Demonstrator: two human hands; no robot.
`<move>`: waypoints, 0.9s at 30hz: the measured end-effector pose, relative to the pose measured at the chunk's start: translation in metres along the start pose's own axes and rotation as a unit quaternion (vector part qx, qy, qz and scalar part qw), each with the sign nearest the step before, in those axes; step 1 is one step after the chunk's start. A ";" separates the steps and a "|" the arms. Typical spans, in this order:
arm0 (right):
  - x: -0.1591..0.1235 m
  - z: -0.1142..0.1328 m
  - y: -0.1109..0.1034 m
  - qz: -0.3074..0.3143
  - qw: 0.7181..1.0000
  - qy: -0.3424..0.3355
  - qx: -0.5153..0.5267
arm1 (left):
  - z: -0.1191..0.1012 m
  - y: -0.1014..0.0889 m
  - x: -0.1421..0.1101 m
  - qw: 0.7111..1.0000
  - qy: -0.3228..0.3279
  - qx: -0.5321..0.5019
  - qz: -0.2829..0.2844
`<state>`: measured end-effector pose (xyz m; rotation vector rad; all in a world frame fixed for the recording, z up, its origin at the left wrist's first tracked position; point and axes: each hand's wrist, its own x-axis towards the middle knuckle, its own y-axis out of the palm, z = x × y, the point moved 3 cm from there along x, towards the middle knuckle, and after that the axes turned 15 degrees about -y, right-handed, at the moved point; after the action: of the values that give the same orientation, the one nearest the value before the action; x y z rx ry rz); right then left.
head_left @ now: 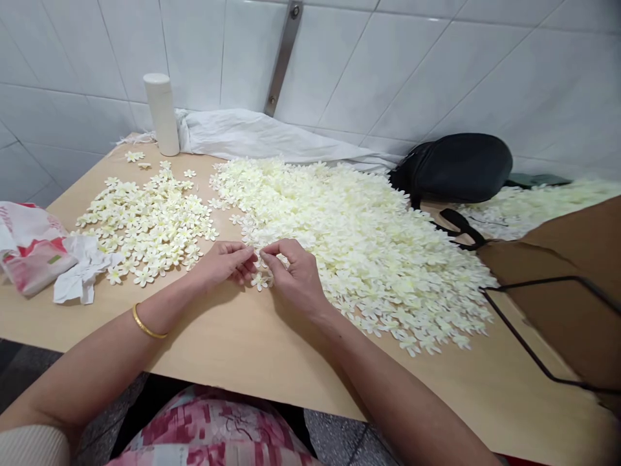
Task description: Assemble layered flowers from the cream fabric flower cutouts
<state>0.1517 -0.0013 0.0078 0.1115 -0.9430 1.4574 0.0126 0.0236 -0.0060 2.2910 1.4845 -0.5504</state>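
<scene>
Near the middle of the table, my left hand [233,262] and my right hand [295,275] nearly meet at the fingertips. Thumb and forefinger are pinched together on each hand, and what sits between them is too small to make out. Just below the fingertips shows a cream artificial flower [261,280]; whether it is held or lies on the table I cannot tell. A large heap of pale artificial flower petals [339,233] spreads beside and beyond my right hand. To the left of my left hand lies a smaller pile of cream flowers with yellow centres [150,223].
A white bottle [162,116] stands at the back left, beside a white cloth [252,134] along the wall. A black bag [458,168] sits at the back right. Cardboard [567,278] with a black strap is at right; a red-and-white plastic bag [33,243] and crumpled tissue [82,268] lie left.
</scene>
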 end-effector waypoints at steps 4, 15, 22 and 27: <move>-0.002 -0.009 0.006 -0.012 0.977 0.130 0.171 | -0.005 -0.005 -0.003 0.998 0.044 0.022 -0.039; -0.007 0.006 0.007 0.023 0.990 -0.112 -0.086 | 0.005 0.000 0.001 0.998 0.007 -0.037 0.046; -0.006 -0.001 0.003 -0.036 0.999 -0.036 0.004 | -0.001 -0.003 -0.003 0.998 0.043 -0.046 0.005; -0.005 -0.002 0.005 0.022 0.997 0.020 0.067 | -0.005 -0.001 -0.006 0.996 0.083 0.014 -0.024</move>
<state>0.1494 -0.0035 0.0010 0.1597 -0.8197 1.5578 0.0099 0.0217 0.0011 2.3774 1.6227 -0.4047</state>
